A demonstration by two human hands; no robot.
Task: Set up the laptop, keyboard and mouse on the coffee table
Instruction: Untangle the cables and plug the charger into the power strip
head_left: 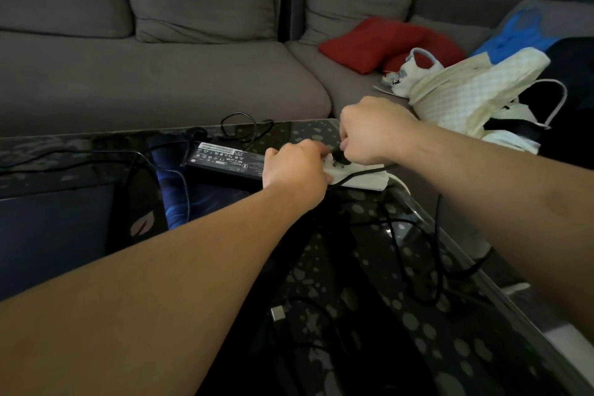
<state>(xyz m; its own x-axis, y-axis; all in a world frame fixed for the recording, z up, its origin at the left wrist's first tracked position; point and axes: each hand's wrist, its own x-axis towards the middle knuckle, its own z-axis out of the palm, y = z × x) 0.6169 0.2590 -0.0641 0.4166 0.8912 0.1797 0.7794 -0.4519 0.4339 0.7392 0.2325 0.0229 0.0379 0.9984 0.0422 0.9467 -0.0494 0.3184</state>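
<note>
Loose cables (414, 254) sprawl across our counter (450, 347). Left hand (294, 167) holds the white power strip (363, 178), right hand (373, 130) pinches its black plug (339, 156). Laptop (54, 228) sits far left, half cut off; charger brick (225, 164) beside our hands.

Both arms reach forward; left hand (294, 167) and right hand (373, 130) close together, fingers curled.

Glossy speckled glass coffee table (427, 325); matt grey cloth sofa (160, 74); white plastic power strip (363, 178).
</note>
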